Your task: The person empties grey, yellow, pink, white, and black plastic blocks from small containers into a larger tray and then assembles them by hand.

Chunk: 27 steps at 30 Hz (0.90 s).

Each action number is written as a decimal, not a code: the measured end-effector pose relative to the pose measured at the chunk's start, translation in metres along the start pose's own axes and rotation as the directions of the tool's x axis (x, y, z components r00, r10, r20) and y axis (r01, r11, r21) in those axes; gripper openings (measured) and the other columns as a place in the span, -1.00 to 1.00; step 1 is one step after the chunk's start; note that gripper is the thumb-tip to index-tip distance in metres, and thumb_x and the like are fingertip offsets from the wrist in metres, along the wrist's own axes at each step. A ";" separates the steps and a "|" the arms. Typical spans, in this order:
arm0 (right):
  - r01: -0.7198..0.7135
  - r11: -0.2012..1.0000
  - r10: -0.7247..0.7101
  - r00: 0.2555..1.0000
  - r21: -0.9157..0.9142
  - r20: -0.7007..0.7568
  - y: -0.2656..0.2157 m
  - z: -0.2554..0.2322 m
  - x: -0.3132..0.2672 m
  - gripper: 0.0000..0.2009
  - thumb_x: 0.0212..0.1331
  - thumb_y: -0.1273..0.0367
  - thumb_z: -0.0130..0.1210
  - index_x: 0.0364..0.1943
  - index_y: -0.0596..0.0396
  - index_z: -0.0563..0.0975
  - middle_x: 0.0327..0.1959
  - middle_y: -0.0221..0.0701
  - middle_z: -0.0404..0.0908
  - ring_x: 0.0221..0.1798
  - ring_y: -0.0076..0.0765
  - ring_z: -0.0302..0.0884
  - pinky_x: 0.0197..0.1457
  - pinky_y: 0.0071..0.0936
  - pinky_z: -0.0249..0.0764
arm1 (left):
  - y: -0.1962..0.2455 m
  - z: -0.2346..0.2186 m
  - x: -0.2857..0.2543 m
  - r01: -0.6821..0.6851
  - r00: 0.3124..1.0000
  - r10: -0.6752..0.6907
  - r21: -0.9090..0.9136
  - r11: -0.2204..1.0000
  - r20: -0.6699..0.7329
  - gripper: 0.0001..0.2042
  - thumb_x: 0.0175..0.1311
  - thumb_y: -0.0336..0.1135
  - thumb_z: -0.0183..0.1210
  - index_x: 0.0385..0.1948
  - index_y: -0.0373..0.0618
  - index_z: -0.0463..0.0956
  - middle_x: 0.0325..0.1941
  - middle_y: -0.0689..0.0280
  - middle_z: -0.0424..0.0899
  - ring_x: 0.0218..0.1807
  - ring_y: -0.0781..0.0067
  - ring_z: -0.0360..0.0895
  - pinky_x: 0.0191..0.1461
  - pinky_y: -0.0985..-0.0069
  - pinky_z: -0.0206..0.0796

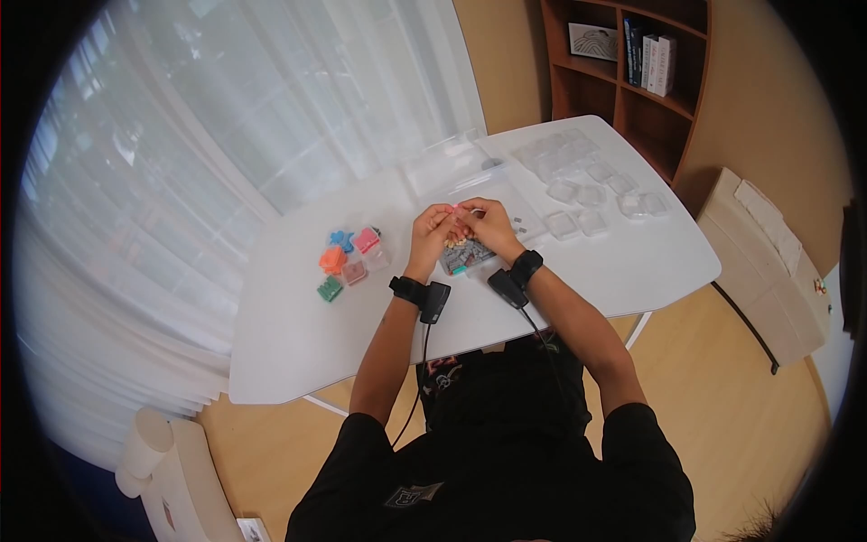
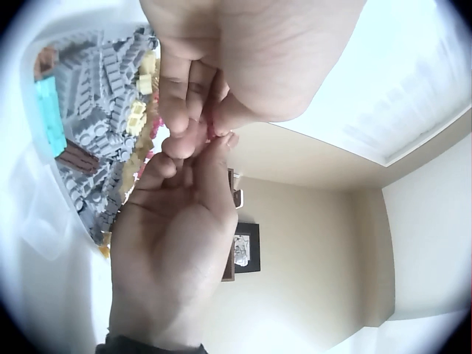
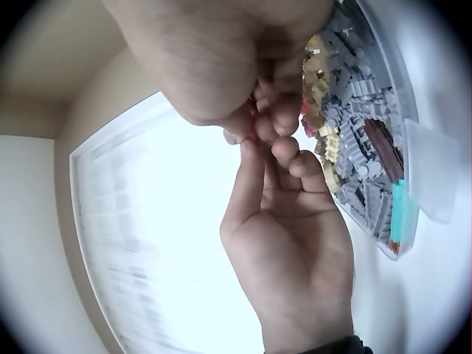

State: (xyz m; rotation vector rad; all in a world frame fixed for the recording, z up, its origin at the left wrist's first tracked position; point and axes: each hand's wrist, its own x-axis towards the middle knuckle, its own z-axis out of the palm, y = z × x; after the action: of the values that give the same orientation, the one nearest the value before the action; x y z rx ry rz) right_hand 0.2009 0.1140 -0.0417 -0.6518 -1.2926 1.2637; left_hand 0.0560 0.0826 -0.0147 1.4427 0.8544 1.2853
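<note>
Over the table, the left hand and right hand meet fingertip to fingertip. Both pinch a small pink piece, mostly hidden by the fingers; its exact kind I cannot tell. Close below the hands lies a clear plastic container full of toy building bricks. Grey bricks fill much of it, with tan bricks along one side. A turquoise brick and a dark brown brick show among the grey ones. A few dark pink bits peek out behind the fingers in both wrist views.
Left on the white table stand small clear boxes with coloured pieces, among them orange pieces, blue pieces and green pieces. Several clear boxes sit at the right. Loose grey pieces lie beyond the right hand.
</note>
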 end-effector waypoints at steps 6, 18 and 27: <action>0.018 0.996 -0.015 0.999 -0.082 0.036 -0.007 0.001 -0.003 -0.83 0.22 0.39 0.12 -0.25 0.26 0.57 -0.59 -0.47 0.52 -0.58 -0.69 0.39 -0.56 -0.73 0.29 | -0.003 0.003 -0.001 -0.026 0.999 0.024 -0.066 0.997 -0.029 -0.87 0.38 -0.37 -0.05 -0.21 -0.22 0.39 -0.44 0.26 0.55 -0.47 0.54 0.50 -0.39 0.64 0.35; 0.186 0.958 -0.222 0.963 -0.219 -0.154 -0.024 0.011 -0.011 -0.80 0.05 0.42 0.22 -0.25 0.22 0.59 -0.55 -0.39 0.57 -0.57 -0.63 0.44 -0.49 -0.64 0.37 | 0.000 0.004 -0.002 0.005 1.000 -0.008 -0.224 0.974 -0.013 -0.88 0.36 -0.36 0.03 -0.22 -0.20 0.41 -0.41 0.28 0.55 -0.43 0.53 0.48 -0.30 0.62 0.34; 0.106 0.994 -0.104 0.990 -0.012 0.092 -0.009 0.006 -0.005 -0.88 0.23 0.44 0.07 -0.28 0.25 0.50 -0.57 -0.47 0.51 -0.56 -0.67 0.40 -0.49 -0.67 0.34 | -0.002 0.000 0.000 0.041 0.999 -0.046 -0.255 0.966 -0.012 -0.93 0.32 -0.42 0.07 -0.25 -0.19 0.43 -0.44 0.30 0.55 -0.45 0.56 0.48 -0.33 0.65 0.35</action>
State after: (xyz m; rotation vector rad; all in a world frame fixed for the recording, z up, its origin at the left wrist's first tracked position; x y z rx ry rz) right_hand 0.1992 0.1057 -0.0339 -0.5362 -1.3959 1.2090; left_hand 0.0563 0.0831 -0.0171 1.2042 0.7000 1.3243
